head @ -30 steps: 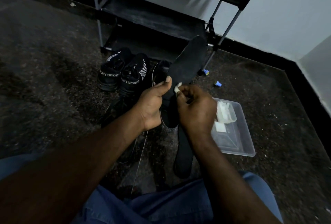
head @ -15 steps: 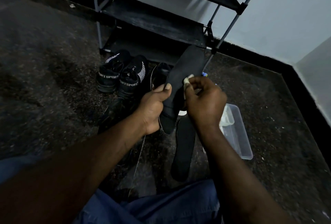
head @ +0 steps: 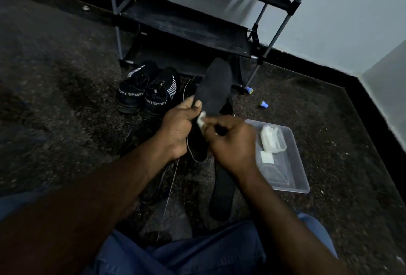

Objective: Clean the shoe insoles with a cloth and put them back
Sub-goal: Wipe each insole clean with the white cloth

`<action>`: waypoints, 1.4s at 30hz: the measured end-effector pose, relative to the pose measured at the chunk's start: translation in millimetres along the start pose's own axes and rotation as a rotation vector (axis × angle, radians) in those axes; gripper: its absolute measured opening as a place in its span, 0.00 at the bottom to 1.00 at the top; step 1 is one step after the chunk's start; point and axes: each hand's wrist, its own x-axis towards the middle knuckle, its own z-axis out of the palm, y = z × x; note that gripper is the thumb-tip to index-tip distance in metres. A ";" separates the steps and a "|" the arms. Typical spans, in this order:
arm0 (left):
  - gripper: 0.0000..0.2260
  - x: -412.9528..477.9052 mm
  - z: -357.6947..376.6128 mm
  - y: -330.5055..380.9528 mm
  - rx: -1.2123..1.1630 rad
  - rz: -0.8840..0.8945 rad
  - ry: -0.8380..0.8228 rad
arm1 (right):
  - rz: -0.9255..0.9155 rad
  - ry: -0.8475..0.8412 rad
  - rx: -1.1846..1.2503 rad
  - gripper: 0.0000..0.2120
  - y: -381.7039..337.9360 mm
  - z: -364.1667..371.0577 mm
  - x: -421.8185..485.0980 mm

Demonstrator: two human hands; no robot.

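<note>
With the left hand (head: 178,129) gripping the upright black insole (head: 214,90) mid-length and the right hand (head: 232,142) pinching a small white cloth (head: 201,119) against it, hard wiping could fold the insole.

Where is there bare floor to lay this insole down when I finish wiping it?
The floor is bare left of the sport shoes, and there is another bare strip between the tray and the right skirting. The middle is crowded: the shoes, the lying insole and the tray sit close together.
</note>
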 end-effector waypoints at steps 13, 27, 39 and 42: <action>0.21 9.2 -14.0 4.2 -0.028 -0.014 0.006 | -0.063 -0.044 -0.180 0.10 9.4 18.5 7.3; 0.18 8.0 -7.6 7.9 -0.127 -0.041 0.075 | 0.058 -0.018 -0.029 0.08 15.6 0.4 19.7; 0.18 8.9 -8.3 20.7 -0.117 0.039 0.063 | 0.408 0.020 0.532 0.11 11.0 -8.7 -4.7; 0.18 10.7 -8.3 18.6 -0.137 0.067 0.096 | 0.502 -0.015 0.566 0.10 12.6 -4.7 -12.3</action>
